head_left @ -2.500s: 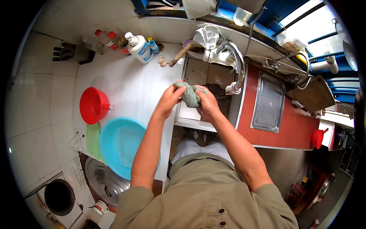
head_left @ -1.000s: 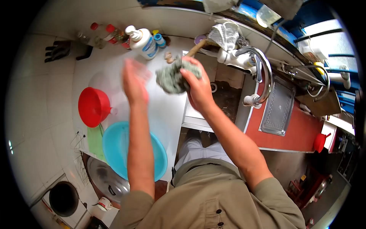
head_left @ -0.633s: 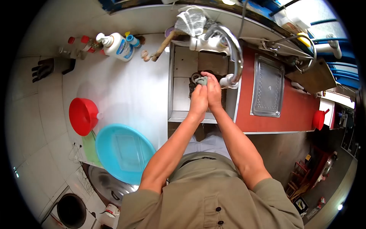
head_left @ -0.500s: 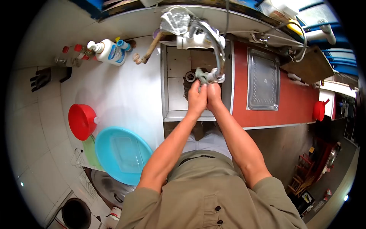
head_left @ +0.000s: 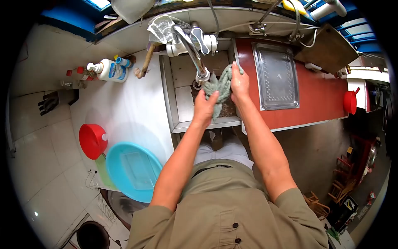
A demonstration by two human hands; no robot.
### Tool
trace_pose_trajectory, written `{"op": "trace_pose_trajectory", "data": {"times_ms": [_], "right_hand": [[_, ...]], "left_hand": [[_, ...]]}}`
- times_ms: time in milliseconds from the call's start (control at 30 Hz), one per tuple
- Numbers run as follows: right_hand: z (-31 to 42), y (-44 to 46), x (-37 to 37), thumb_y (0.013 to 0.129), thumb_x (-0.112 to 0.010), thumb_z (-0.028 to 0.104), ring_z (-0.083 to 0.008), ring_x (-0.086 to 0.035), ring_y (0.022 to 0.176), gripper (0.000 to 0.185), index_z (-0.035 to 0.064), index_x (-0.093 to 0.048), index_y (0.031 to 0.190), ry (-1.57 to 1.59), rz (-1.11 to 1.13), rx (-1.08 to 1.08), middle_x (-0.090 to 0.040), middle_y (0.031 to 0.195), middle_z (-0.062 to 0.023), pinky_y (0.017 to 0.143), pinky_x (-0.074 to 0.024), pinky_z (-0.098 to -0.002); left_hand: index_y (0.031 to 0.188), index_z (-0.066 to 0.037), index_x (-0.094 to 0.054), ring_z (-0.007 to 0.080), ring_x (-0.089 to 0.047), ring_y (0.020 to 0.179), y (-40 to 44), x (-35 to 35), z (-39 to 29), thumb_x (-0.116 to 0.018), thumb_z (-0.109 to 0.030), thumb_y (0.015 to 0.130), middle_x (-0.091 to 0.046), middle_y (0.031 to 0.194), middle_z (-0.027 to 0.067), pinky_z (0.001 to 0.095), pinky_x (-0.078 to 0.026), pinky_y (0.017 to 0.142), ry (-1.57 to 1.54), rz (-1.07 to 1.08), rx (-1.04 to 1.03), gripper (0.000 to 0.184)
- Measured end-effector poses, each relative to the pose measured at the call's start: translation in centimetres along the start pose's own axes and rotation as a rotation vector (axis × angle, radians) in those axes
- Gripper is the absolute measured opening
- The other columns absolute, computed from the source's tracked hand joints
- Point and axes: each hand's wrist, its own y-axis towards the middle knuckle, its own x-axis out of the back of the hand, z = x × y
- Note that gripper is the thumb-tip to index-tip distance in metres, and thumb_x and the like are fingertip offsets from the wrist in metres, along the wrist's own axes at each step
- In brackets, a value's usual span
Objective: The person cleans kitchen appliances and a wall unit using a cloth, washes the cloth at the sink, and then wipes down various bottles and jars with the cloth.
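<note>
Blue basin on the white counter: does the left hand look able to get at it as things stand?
Probably yes. The blue basin sits close beside the left forearm, and nothing seems to block the way. But the left hand grips the grey-green cloth, so it should likely release that first.

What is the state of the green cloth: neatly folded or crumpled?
Crumpled: the green cloth bunches unevenly between the left hand and right hand, above the sink.

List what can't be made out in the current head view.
Head view: gripped parts of the green cloth, covered by the left hand and right hand.
Head view: sink drain, partly behind the faucet spout.
Head view: text on the pump bottle, too small.
Head view: metal lid, partly behind the blue basin and sleeve.
</note>
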Motion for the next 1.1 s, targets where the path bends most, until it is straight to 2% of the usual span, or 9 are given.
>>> {"op": "trace_pose_trajectory", "data": {"times_ms": [267,333,400,433,500,667,900,933,1100], "right_hand": [[2.8,-2.8,0.6,0.099,-0.048,0.022,-0.0205,-0.065,0.072,0.025,0.0015,-0.061,0.099,0.554,0.204,-0.273,-0.067,0.088,-0.0095,0.069,-0.0542,-0.0331],[-0.3,-4.7,0.9,0.095,-0.052,0.022,-0.0189,-0.064,0.082,0.022,0.0032,-0.062,0.099,0.129,0.427,-0.165,-0.066,0.092,-0.0093,0.076,-0.0522,-0.0313],[-3.0,-7.6,0.3,0.094,-0.055,0.023,-0.0223,-0.063,0.083,0.021,0.0031,-0.062,0.094,-0.429,0.417,0.542,-0.064,0.09,-0.0096,0.076,-0.0486,-0.0327],[-3.3,-8.8,0.0,0.095,-0.054,0.024,-0.0208,-0.063,0.082,0.022,0.004,-0.062,0.095,-0.697,0.292,0.827,-0.063,0.087,-0.0085,0.076,-0.0477,-0.0319],[-2.8,-7.6,0.0,0.095,-0.056,0.026,-0.028,-0.06,0.088,0.023,0.0037,-0.06,0.094,-0.479,0.375,0.394,-0.061,0.091,-0.0115,0.077,-0.0459,-0.0363],[-2.2,-3.2,-0.8,0.088,-0.061,0.023,-0.0352,-0.052,0.088,0.019,0.0045,-0.058,0.091,-0.753,0.256,0.969,-0.055,0.092,-0.0163,0.077,-0.0428,-0.0438],[6.8,-3.7,-2.3,0.093,-0.054,0.033,-0.0318,-0.061,0.076,0.034,-0.0002,-0.063,0.092,-0.302,0.398,0.492,-0.065,0.078,-0.0123,0.075,-0.0479,-0.0373],[8.5,-3.7,-2.3,0.101,-0.042,0.032,-0.0175,-0.064,0.09,0.043,-0.0034,-0.061,0.116,-0.471,0.482,0.434,-0.068,0.101,-0.0148,0.082,-0.0495,-0.0306],[8.8,-2.9,-3.5,0.101,-0.043,0.031,-0.0219,-0.063,0.095,0.046,-0.0089,-0.058,0.117,-0.454,0.588,0.33,-0.065,0.106,-0.0202,0.086,-0.0492,-0.0313]], "left_hand": [[0.109,-0.009,-0.057,0.0219,-0.063,0.086,1.1,1.4,-1.3,-0.049,-0.029,0.098,-0.064,0.101,0.0056,0.0372,-0.053,0.079,-0.398,-0.194,0.24,0.025],[0.11,-0.012,-0.056,0.0243,-0.063,0.086,3.8,1.6,0.3,-0.046,-0.039,0.097,-0.063,0.102,0.0054,0.0429,-0.053,0.078,-0.552,-0.136,0.266,0.031],[0.111,-0.017,-0.056,0.0253,-0.061,0.085,3.0,0.0,-2.0,-0.043,-0.058,0.092,-0.06,0.098,0.0041,0.0479,-0.052,0.078,-0.519,0.071,0.395,0.047],[0.102,-0.012,-0.058,0.0215,-0.06,0.083,3.6,0.2,-1.0,-0.051,-0.055,0.09,-0.059,0.087,0.0031,0.0374,-0.052,0.081,-0.512,0.144,0.345,0.045],[0.094,-0.008,-0.061,0.0192,-0.059,0.08,4.9,1.9,2.1,-0.058,-0.045,0.089,-0.058,0.084,0.0025,0.0317,-0.051,0.08,-0.453,0.054,0.477,0.037],[0.111,-0.006,-0.058,0.0199,-0.06,0.099,4.4,-0.1,2.2,-0.048,-0.015,0.096,-0.062,0.105,0.0066,0.0357,-0.051,0.082,-0.473,-0.104,0.259,0.021],[0.119,-0.006,-0.051,0.0237,-0.056,0.106,0.2,-1.2,0.7,-0.038,-0.018,0.098,-0.059,0.113,0.0091,0.0436,-0.049,0.089,-0.659,-0.133,0.27,0.028],[0.114,-0.007,-0.054,0.0227,-0.058,0.101,0.5,-0.3,0.9,-0.04,-0.018,0.097,-0.06,0.112,0.0073,0.0414,-0.05,0.083,-0.672,-0.134,0.319,0.025],[0.113,-0.006,-0.055,0.0232,-0.058,0.097,0.8,0.9,0.1,-0.041,-0.019,0.097,-0.06,0.11,0.008,0.0418,-0.05,0.08,-0.604,-0.127,0.296,0.025]]}}
